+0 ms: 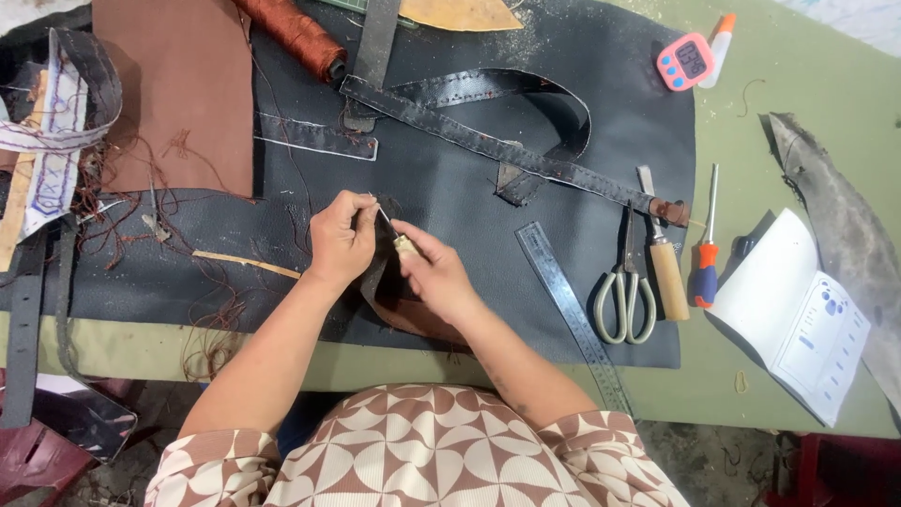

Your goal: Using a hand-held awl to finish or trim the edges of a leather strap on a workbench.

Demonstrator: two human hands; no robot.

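Observation:
My left hand (340, 237) pinches the edge of a small dark brown leather piece (399, 310) that curves down beneath both hands. My right hand (434, 270) grips a small pale-handled awl (402, 242), its thin metal tip pointing up-left toward my left fingers. Both hands meet over the middle of a large black leather sheet (450, 188). Reddish-brown thread trails off to the left of my left hand.
A steel ruler (572, 314), scissors (624, 291), a wooden-handled knife (664, 268) and a screwdriver (706, 258) lie to the right. A black strap (507, 141), a brown thread spool (296, 33), a brown leather piece (174, 94), a pink timer (685, 61) and a white booklet (798, 314) surround them.

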